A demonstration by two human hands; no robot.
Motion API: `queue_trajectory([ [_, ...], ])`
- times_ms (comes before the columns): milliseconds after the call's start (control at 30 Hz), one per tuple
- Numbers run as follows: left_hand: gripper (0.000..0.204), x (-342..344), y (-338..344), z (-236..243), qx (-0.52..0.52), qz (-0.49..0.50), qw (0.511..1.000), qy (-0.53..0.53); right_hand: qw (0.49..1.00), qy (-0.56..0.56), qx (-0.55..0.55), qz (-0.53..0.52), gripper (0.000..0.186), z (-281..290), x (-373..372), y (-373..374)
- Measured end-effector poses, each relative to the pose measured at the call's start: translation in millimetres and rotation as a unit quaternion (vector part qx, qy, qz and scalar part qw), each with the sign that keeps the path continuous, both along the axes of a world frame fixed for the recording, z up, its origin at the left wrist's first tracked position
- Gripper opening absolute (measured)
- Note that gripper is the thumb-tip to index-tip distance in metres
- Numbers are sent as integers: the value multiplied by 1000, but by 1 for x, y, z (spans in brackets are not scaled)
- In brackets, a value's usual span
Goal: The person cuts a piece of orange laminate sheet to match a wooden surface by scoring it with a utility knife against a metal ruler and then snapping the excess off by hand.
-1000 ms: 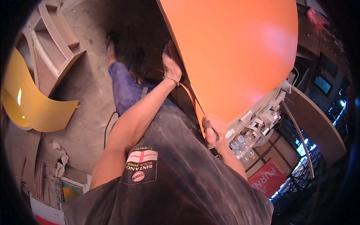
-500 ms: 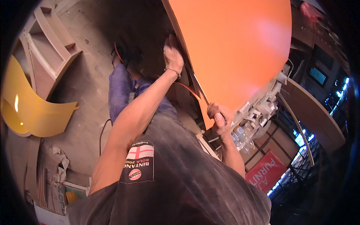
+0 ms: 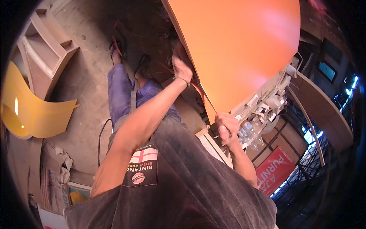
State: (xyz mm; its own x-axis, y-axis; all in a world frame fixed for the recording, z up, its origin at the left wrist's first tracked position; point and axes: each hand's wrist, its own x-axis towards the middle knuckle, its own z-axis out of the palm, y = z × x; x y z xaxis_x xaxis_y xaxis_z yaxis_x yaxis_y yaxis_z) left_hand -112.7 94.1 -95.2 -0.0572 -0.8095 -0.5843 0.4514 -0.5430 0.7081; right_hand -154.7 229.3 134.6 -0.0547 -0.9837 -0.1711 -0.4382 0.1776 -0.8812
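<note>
A large orange panel (image 3: 244,57) with a smooth, glossy face fills the upper middle. My left hand (image 3: 182,69) lies against its left edge, fingers stretched along the side and partly lost in shadow. At the panel's near corner, my right hand (image 3: 227,126) is closed round a slim hand tool whose handle is mostly hidden in the fist. The tool's thin blade (image 3: 209,100) runs from the fist along the left edge. Beside the blade, a narrow orange strip (image 3: 209,113) stands off the edge.
Curved wooden frames (image 3: 53,49) and a bent yellow sheet (image 3: 42,110) are on the left. Plastic bottles (image 3: 249,133) and scraps (image 3: 267,108) lie right of the panel. A curved board (image 3: 324,110), a thin strip (image 3: 310,129) and a red sign (image 3: 275,170) are farther right.
My right hand has shifted slightly right and down, still gripping the tool. My left hand has moved slightly right and down along the edge. The orange strip shows less of its length.
</note>
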Motion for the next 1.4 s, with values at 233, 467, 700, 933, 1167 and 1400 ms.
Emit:
queue_trajectory([
  [233,56,-5,-3,-40,-34,-49,995,-76,999,16,-38,0,31,-44,1,13],
  [467,59,-7,6,-50,-29,40,997,-57,997,-60,-27,-51,38,-32,-10,29],
  [700,61,-11,41,-22,-62,7,988,-143,998,-13,-8,-61,42,-27,-13,69],
  [933,63,-14,55,-46,-52,-21,991,-125,997,-42,-19,-69,41,-53,-10,75],
  [1167,60,-16,94,-21,-11,-13,995,-95,997,-52,-22,-52,43,-23,-18,109],
  [1400,59,-20,110,-52,66,-36,994,-81,999,21,-9,-37,31,-57,-22,121],
])
